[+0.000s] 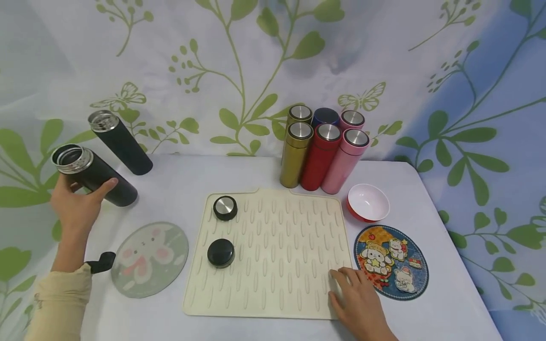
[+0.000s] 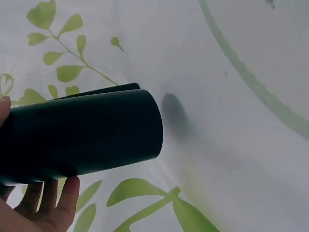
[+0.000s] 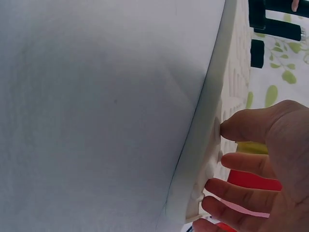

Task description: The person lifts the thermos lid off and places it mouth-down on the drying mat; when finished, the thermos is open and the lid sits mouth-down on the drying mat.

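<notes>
My left hand (image 1: 78,203) grips a lidless black thermos bottle (image 1: 100,175) with a bare metal rim, at the left of the table. In the left wrist view, fingers and thumb stand on opposite sides of this bottle (image 2: 87,133), and a shadow falls near its base. Just behind it stands a second lidless black thermos bottle (image 1: 128,149). My right hand (image 1: 358,300) rests its fingertips on the right edge of the cream ribbed mat (image 1: 273,303), holding nothing. On the mat's left side lie a black lid with a silver top (image 1: 225,207) and an all-black lid (image 1: 221,253).
Several capped bottles, including gold (image 1: 294,161), red (image 1: 317,163) and pink (image 1: 343,166) ones, cluster behind the mat. To their right sits a small red-and-white bowl (image 1: 368,203). A blue cartoon placemat (image 1: 415,241) lies right, a grey rabbit placemat (image 1: 170,279) left.
</notes>
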Demonstrator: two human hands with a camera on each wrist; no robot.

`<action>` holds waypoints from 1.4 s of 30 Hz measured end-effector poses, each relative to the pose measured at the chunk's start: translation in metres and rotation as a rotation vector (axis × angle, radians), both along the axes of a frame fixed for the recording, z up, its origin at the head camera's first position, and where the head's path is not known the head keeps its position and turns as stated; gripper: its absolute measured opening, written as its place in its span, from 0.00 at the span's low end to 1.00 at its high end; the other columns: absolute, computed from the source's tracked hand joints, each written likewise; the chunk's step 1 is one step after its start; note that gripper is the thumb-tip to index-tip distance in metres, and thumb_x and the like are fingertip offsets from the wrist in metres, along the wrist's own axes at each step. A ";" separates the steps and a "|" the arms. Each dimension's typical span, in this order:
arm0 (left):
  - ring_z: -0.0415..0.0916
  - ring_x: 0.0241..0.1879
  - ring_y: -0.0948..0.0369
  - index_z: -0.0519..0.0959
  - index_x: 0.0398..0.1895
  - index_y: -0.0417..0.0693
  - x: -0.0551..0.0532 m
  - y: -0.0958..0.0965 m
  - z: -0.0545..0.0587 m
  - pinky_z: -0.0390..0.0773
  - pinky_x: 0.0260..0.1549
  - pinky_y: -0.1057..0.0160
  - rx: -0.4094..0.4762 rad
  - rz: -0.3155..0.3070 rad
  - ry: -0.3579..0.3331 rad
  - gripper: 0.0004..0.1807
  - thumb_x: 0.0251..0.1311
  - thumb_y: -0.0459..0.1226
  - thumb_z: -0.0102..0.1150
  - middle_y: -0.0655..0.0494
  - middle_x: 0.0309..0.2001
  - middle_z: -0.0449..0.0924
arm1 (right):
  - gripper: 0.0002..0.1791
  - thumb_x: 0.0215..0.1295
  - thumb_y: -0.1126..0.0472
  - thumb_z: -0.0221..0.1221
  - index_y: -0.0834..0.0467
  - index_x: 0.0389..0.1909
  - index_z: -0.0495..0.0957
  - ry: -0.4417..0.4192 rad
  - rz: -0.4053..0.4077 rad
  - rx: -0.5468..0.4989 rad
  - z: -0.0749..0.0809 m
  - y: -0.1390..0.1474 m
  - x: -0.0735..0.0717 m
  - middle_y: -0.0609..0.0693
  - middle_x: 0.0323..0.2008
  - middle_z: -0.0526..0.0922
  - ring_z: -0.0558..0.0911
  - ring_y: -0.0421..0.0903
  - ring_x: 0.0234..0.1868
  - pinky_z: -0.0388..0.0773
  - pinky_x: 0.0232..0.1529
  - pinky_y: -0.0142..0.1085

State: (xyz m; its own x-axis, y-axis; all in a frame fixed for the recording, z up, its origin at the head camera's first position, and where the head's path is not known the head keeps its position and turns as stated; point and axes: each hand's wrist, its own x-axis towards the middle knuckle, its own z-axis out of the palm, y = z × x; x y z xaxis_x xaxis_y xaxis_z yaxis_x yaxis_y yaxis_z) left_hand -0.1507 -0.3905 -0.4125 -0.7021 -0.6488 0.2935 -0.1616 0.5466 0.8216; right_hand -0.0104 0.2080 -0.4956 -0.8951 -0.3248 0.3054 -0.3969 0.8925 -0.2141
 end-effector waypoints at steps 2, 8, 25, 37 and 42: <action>0.70 0.50 0.70 0.75 0.63 0.65 -0.006 -0.005 0.002 0.66 0.55 0.66 0.021 0.008 -0.038 0.35 0.50 0.48 0.76 0.70 0.51 0.76 | 0.24 0.44 0.59 0.75 0.59 0.45 0.84 -0.011 -0.003 -0.002 0.001 -0.002 0.000 0.53 0.42 0.80 0.78 0.53 0.41 0.78 0.42 0.48; 0.70 0.50 0.69 0.73 0.65 0.62 -0.025 -0.010 0.005 0.67 0.56 0.67 0.079 -0.009 -0.111 0.36 0.51 0.49 0.75 0.72 0.50 0.74 | 0.23 0.46 0.58 0.76 0.58 0.45 0.84 -0.074 -0.043 -0.002 0.002 -0.004 -0.004 0.52 0.43 0.80 0.77 0.52 0.43 0.77 0.44 0.47; 0.69 0.49 0.64 0.69 0.69 0.54 -0.048 -0.019 0.011 0.66 0.44 0.68 0.034 -0.055 -0.248 0.42 0.52 0.58 0.70 0.59 0.56 0.73 | 0.23 0.45 0.57 0.76 0.57 0.45 0.84 -0.102 -0.079 0.001 0.000 -0.003 -0.004 0.50 0.44 0.79 0.77 0.51 0.44 0.77 0.45 0.46; 0.69 0.45 0.67 0.68 0.68 0.50 -0.049 -0.020 0.008 0.67 0.42 0.68 -0.012 -0.088 -0.263 0.43 0.52 0.59 0.70 0.56 0.56 0.73 | 0.24 0.43 0.58 0.77 0.55 0.44 0.84 -0.041 -0.059 -0.028 -0.002 -0.002 -0.002 0.51 0.43 0.79 0.77 0.52 0.43 0.77 0.45 0.47; 0.71 0.56 0.57 0.66 0.72 0.50 -0.049 -0.020 0.003 0.69 0.51 0.62 0.008 -0.091 -0.263 0.46 0.52 0.58 0.71 0.51 0.63 0.72 | 0.24 0.42 0.58 0.78 0.55 0.43 0.84 -0.038 -0.059 -0.037 -0.005 -0.002 -0.003 0.51 0.42 0.79 0.77 0.52 0.43 0.77 0.44 0.48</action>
